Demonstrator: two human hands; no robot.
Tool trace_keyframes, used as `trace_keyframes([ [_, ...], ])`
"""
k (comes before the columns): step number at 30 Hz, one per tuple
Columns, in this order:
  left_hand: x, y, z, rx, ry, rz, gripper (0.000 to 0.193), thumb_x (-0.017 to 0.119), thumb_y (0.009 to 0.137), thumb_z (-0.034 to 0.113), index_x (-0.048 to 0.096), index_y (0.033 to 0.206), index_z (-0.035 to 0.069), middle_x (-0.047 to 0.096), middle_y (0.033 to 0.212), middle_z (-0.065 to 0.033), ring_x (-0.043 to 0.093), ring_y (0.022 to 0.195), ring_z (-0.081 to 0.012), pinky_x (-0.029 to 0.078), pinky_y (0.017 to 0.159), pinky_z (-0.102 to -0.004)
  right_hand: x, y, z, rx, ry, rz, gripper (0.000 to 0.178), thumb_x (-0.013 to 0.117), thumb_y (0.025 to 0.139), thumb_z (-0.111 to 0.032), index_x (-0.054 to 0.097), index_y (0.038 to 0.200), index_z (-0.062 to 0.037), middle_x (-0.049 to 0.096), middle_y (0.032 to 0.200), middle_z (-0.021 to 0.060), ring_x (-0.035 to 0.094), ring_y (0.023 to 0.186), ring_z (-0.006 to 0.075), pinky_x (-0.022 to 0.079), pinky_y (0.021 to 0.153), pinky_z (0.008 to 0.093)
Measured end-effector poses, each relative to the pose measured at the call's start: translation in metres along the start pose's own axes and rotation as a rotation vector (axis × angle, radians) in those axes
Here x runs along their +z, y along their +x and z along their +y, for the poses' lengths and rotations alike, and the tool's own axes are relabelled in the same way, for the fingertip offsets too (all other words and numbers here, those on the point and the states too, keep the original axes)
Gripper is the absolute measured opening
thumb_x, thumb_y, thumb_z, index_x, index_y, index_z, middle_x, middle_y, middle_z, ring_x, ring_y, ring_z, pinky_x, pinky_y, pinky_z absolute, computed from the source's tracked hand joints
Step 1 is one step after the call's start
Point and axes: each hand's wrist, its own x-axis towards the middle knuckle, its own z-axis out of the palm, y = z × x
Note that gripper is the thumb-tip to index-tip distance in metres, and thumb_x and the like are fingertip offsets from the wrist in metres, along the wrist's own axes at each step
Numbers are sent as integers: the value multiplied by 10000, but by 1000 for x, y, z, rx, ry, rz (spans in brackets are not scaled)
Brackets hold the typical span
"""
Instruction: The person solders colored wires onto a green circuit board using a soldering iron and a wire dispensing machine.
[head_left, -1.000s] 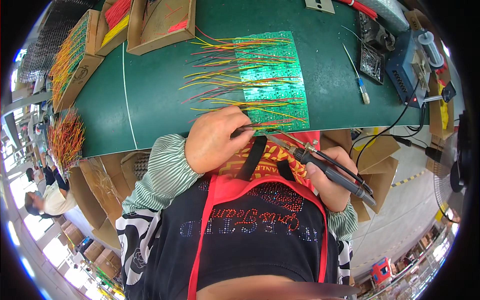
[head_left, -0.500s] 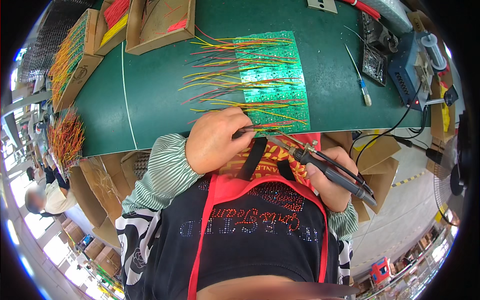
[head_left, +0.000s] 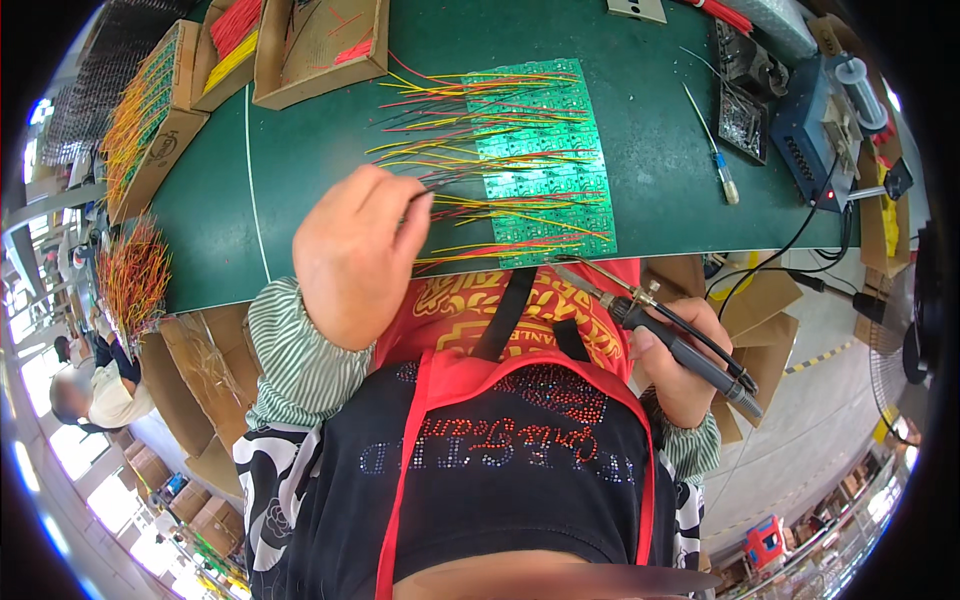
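Fingers of the left hand (head_left: pixel 350 262) pinched on a thin dark item (head_left: pixel 436 187), wire or tool cannot be told, just left of the circuit board panel (head_left: pixel 540 180). Right-hand fingers wrapped around a soldering iron (head_left: pixel 715 378), tip near the panel's near edge. Panel flat on green bench (head_left: pixel 330 140); rows of red, yellow and black wires (head_left: pixel 480 203) cross it, overhanging its left edge. Brush (head_left: pixel 725 178) and blue soldering station (head_left: pixel 803 140) to the right.

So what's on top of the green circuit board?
Red, yellow and dark wires lie across the green circuit board, running out past its left edge. What lies directly beneath them is hidden.
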Motion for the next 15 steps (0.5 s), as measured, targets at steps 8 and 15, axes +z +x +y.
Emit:
trace_keyframes([
  [8, 43, -6, 25, 144, -380, -368, 105, 611, 727, 126, 576, 753, 31, 534, 710, -100, 540, 661, -277, 432, 581, -352, -2, -1, 3, 53, 61, 29, 178, 675, 669, -52, 566, 799, 3, 602, 683, 33, 548, 599, 67, 448, 567, 210],
  [15, 47, -3, 24, 151, -377, -380, 106, 601, 734, 136, 570, 753, 36, 529, 703, -91, 539, 651, -272, 431, 576, -354, -1, 2, 8, 18, 20, 31, 181, 677, 660, -51, 569, 796, 1, 602, 673, 32, 546, 590, 65, 446, 554, 208],
])
